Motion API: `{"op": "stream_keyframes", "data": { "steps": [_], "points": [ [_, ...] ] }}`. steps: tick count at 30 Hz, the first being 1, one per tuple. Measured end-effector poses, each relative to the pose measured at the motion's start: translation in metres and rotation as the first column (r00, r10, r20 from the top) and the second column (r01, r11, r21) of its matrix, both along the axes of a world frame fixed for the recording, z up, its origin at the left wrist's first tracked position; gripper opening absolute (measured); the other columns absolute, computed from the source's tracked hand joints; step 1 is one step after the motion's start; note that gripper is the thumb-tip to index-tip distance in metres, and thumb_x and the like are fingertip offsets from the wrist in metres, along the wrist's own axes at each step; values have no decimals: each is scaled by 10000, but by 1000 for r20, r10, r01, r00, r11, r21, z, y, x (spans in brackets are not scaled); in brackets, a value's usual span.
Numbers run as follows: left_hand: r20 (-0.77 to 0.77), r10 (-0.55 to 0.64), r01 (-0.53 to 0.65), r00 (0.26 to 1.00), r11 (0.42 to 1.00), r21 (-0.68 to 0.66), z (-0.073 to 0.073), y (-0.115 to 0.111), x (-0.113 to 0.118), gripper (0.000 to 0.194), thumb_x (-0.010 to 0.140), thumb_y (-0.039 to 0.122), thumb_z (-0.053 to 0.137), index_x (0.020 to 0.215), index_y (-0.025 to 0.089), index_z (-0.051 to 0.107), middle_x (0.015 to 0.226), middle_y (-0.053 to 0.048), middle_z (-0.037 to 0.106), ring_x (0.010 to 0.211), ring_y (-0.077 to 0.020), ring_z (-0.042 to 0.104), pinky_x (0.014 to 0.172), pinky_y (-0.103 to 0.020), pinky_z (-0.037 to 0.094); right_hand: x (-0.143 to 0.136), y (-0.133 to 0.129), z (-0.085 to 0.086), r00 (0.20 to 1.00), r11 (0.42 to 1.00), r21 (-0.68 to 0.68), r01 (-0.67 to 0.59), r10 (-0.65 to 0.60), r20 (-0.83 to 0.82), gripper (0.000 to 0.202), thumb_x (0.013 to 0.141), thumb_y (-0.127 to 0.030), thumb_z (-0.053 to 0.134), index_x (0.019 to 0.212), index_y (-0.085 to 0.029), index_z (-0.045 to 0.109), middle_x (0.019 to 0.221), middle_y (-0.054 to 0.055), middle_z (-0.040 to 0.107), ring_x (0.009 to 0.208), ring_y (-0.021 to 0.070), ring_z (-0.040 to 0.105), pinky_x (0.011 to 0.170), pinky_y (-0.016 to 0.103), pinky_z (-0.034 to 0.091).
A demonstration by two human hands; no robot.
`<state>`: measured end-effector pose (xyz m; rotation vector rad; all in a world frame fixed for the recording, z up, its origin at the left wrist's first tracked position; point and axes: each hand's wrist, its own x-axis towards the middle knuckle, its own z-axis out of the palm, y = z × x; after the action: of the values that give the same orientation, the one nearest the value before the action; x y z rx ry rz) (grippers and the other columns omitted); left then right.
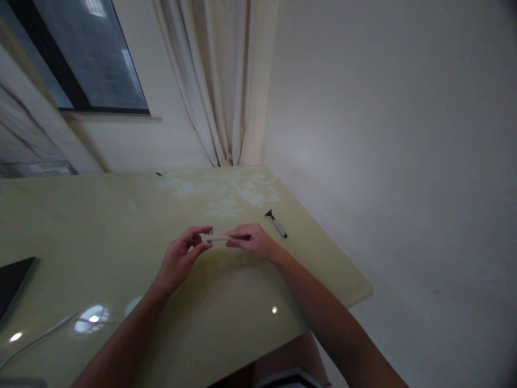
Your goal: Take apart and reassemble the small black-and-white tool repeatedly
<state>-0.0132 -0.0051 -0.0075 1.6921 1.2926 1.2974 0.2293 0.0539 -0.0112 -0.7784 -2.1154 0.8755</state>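
Above the table, both hands hold a cream-handled razor (220, 237) level, its short crosswise head pointing left. My left hand (183, 253) pinches that head between thumb and forefinger, one at each end. The fingers of my right hand (254, 241) are closed on the handle's other end and hide part of it. Just beyond the right hand, a black and grey razor (278, 226) lies on the tabletop, touched by neither hand.
The glossy pale green table (194, 318) bears a white floral pattern and meets the wall (383, 134) at right. A dark flat device (16, 283) and a white cable (44, 335) lie at left. A small black object (159, 174) sits near the back edge, below the curtain (218, 81).
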Motion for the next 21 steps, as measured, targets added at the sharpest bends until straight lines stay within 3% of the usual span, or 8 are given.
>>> {"op": "stream_keyframes", "data": {
  "steps": [5,9,14,18,21],
  "points": [
    [5,2,-2,1000,1000,30,-2,0,0,359,832,378,776,1162,238,754,769,28,609,684,-138,569,676,-264,447,1,0,2,996,994,64,89,-88,-20,280,958,-395,742,1133,-200,841,800,44,727,679,130,574,647,240,419],
    [-3,-3,3,1000,1000,25,-1,0,0,367,854,377,758,1198,249,750,770,26,612,693,-138,571,677,-262,446,4,0,3,999,1000,15,-26,27,-39,307,926,-405,778,1115,-172,842,754,32,704,642,126,563,608,235,412],
    [-14,9,-9,1000,999,51,4,-2,1,340,846,369,761,1163,243,763,745,34,589,676,-136,560,676,-265,442,5,0,2,994,993,61,105,-103,-37,300,956,-428,739,1087,-181,848,801,50,724,678,131,584,640,237,428],
    [-19,-6,7,1000,999,48,4,-2,2,342,850,354,761,1174,247,759,763,31,599,691,-136,572,692,-268,446,3,-2,1,1000,999,43,2,-1,-30,319,939,-442,755,1104,-185,845,777,44,728,658,133,584,623,239,432],
    [-15,-2,3,1000,998,58,5,-2,2,326,841,350,770,1148,242,765,760,30,604,679,-135,560,689,-269,445,7,4,0,987,982,107,157,-154,-35,293,960,-419,729,1094,-189,850,782,52,734,661,137,589,652,253,442]
  ]
}}
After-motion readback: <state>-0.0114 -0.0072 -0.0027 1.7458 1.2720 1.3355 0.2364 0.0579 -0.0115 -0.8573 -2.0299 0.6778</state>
